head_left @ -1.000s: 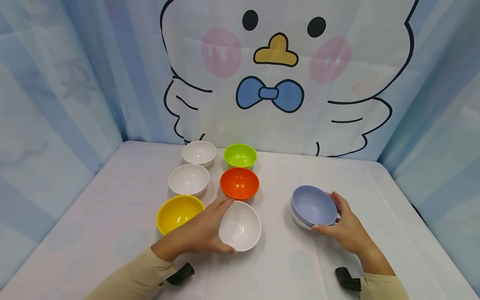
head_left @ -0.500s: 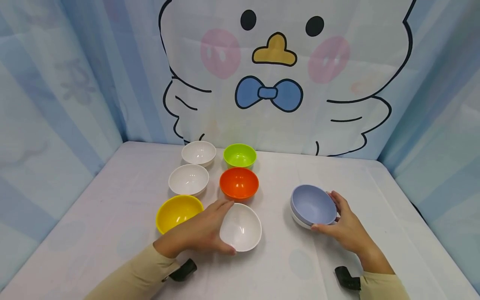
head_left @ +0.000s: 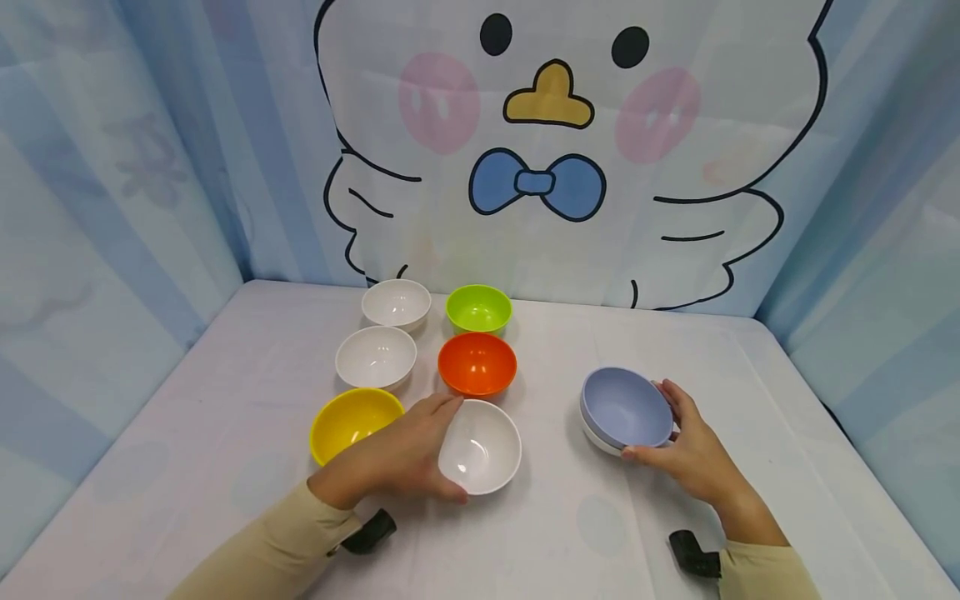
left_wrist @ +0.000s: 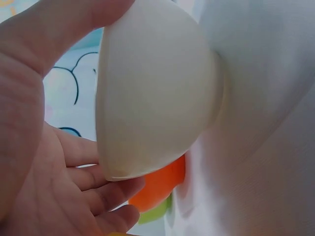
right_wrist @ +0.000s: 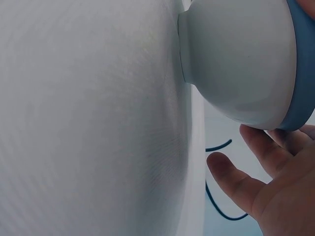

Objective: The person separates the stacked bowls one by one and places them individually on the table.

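Note:
My left hand (head_left: 405, 454) holds a white bowl (head_left: 481, 448) by its side, thumb at the near rim and fingers at the far rim. In the left wrist view the bowl's outer wall (left_wrist: 152, 93) and foot show, the foot close against the tablecloth. Over on the right, my right hand (head_left: 693, 454) grips a periwinkle-blue bowl (head_left: 627, 408) at its rim. That bowl sits nested inside another white bowl (right_wrist: 241, 64), seen from the side in the right wrist view with its foot at the cloth. Part of the right fingers is hidden behind the blue bowl.
A yellow bowl (head_left: 352, 425) stands left of the left hand, partly covered by it. Behind are an orange bowl (head_left: 477, 365), a green bowl (head_left: 479, 309) and two white bowls, one nearer (head_left: 376, 358) and one farther (head_left: 397, 304). A printed curtain (head_left: 555, 250) closes off the back.
Both hands keep their hold on the bowls. The white bowl in the left hand shifts only very slightly, and the head view tips a little.

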Demonstrator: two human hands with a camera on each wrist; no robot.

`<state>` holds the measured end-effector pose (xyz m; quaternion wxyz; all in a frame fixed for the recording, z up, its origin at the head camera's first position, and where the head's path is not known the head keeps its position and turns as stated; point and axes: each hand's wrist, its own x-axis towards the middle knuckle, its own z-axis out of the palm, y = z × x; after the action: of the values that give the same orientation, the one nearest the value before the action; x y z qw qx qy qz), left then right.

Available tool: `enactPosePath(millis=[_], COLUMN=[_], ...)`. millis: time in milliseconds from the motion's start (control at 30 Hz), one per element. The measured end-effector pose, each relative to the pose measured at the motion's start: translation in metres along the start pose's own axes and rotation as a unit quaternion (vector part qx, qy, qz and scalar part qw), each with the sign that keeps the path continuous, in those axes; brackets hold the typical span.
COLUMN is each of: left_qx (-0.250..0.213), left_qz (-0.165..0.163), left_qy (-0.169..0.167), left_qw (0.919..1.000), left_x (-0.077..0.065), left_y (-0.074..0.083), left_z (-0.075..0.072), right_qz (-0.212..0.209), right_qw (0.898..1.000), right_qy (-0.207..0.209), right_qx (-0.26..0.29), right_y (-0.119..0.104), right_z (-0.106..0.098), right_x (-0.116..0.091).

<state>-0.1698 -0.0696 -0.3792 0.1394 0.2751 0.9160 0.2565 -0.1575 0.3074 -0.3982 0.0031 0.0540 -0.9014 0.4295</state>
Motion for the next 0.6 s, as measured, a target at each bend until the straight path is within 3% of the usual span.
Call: enactPosePath(millis=[600], left_qx=[0.004], left_qz=[-0.044], left_qy=[-0.013], left_qw=[0.9989], left_x=[0.0035], left_y=[0.0017], left_z=[-0.0042], right_qz=[0.003], right_qw=[1.000], right_qy=[-0.001], right_qx=[-0.006], right_y=[0.0011], right_z=[-0.0002], right_x=[0.0004])
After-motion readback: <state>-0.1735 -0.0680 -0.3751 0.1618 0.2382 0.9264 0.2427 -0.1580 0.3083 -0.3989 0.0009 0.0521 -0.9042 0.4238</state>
